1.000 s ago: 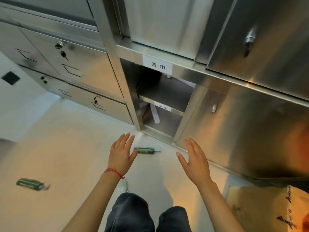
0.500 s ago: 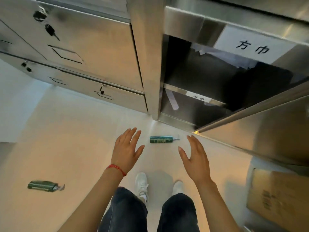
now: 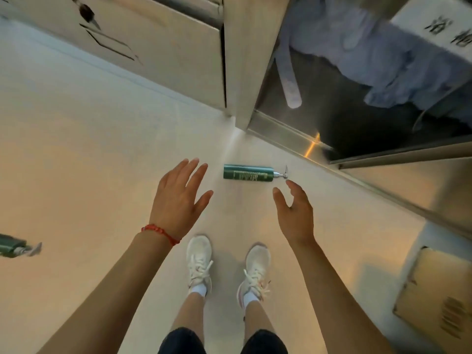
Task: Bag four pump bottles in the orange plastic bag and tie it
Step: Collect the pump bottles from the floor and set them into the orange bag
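A green pump bottle (image 3: 247, 172) lies on its side on the pale floor, its silver pump head pointing right, just in front of the steel cabinet. My left hand (image 3: 178, 198) hovers open to the bottle's lower left, fingers spread, a red bracelet at the wrist. Below the pump end, my right hand (image 3: 293, 213) is open with curled fingers, its tips close to the pump. Neither hand touches the bottle. A second green pump bottle (image 3: 12, 247) lies at the left edge, partly cut off. No orange bag is in view.
The steel cabinet (image 3: 178, 47) fills the top, with an open compartment (image 3: 357, 118) at right holding bluish cloth (image 3: 383, 60). Its open door edge (image 3: 398, 159) juts out at right. A cardboard box (image 3: 434, 302) lies at lower right. My white shoes (image 3: 199, 261) stand below the hands.
The view has tilted down and closer to the floor. Both hands have dropped toward the lying bottle, the right fingers now near its pump. My shoes have come fully into view.
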`<act>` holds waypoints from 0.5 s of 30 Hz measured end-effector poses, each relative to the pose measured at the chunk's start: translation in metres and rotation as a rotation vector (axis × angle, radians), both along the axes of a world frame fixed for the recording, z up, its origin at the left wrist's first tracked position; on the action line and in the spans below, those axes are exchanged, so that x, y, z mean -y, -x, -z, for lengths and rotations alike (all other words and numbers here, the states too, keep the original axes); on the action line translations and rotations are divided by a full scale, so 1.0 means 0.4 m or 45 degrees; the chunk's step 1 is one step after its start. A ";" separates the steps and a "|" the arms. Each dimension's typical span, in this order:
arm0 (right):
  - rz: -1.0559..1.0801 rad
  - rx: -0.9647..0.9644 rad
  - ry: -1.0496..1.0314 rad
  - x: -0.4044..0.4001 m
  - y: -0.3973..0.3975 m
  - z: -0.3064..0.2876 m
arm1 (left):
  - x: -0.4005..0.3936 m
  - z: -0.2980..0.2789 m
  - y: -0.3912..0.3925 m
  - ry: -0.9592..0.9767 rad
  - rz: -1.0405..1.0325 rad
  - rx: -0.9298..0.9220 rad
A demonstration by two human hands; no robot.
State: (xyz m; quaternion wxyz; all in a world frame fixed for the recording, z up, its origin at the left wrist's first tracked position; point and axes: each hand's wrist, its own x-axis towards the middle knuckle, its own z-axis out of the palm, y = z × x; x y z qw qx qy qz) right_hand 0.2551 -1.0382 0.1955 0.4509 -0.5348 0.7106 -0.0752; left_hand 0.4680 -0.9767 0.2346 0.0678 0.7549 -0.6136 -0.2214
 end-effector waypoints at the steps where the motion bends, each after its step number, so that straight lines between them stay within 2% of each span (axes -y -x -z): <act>1: 0.021 0.017 -0.018 0.004 -0.007 0.059 | -0.004 0.050 0.000 -0.001 -0.006 -0.004; 9: 0.561 0.149 -0.414 0.080 -0.071 0.513 | -0.014 0.422 -0.020 -0.098 0.016 -0.018; 11: 0.677 0.138 -0.465 0.096 -0.084 0.597 | -0.014 0.495 -0.030 -0.123 0.003 -0.019; 15: 0.981 0.277 -0.571 0.122 -0.104 0.721 | -0.023 0.612 -0.042 -0.153 0.006 -0.018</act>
